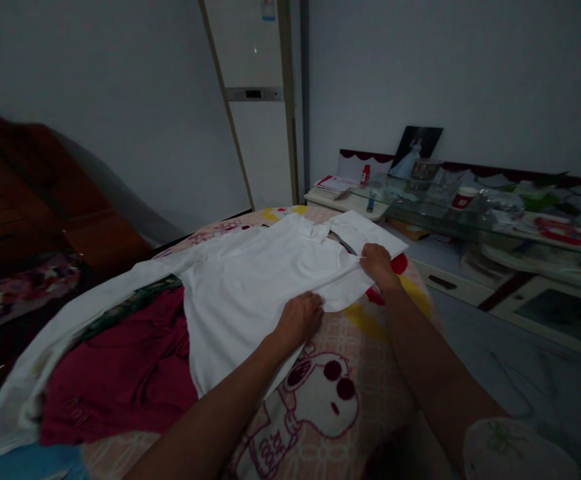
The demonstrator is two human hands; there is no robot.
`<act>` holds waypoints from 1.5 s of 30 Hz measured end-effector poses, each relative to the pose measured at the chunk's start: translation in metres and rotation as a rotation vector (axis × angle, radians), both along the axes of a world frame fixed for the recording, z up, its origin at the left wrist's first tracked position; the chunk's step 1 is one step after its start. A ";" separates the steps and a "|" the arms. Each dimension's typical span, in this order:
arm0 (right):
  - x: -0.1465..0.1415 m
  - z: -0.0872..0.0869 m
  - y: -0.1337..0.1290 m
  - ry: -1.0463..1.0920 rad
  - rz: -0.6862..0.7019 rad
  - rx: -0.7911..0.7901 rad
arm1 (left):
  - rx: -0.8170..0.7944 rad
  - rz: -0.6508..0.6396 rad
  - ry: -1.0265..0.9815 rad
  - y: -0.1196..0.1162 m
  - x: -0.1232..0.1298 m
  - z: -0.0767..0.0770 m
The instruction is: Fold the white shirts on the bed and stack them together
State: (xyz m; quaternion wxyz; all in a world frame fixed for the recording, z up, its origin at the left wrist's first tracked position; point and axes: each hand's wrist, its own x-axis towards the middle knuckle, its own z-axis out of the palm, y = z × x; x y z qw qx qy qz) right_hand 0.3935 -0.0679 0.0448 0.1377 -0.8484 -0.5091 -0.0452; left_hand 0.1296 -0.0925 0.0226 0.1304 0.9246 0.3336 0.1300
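A white long-sleeved shirt (250, 273) lies spread over a patterned blanket (380, 353), one sleeve stretching down to the lower left. My left hand (300, 317) is closed at the near edge of the shirt, fingers curled on the cloth. Farther to the right, my right hand (376, 263) pinches the shirt's fabric at its right side. Just beyond that hand is a flat white piece (365, 230); whether it belongs to the shirt I cannot tell. Beside the shirt, partly under its sleeve, lies a crumpled dark red garment (125, 367).
A glass-topped cabinet (440, 273) along the right wall carries a paper cup (464, 198), a photo (415, 152), papers (331, 187) and plastic bags. A tall white air conditioner (260, 147) stands in the corner. At the left is a brown wooden chair (70, 193).
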 end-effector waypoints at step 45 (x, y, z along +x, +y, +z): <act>0.016 -0.007 0.005 0.296 0.005 0.234 | 0.069 -0.083 0.021 -0.004 -0.004 0.006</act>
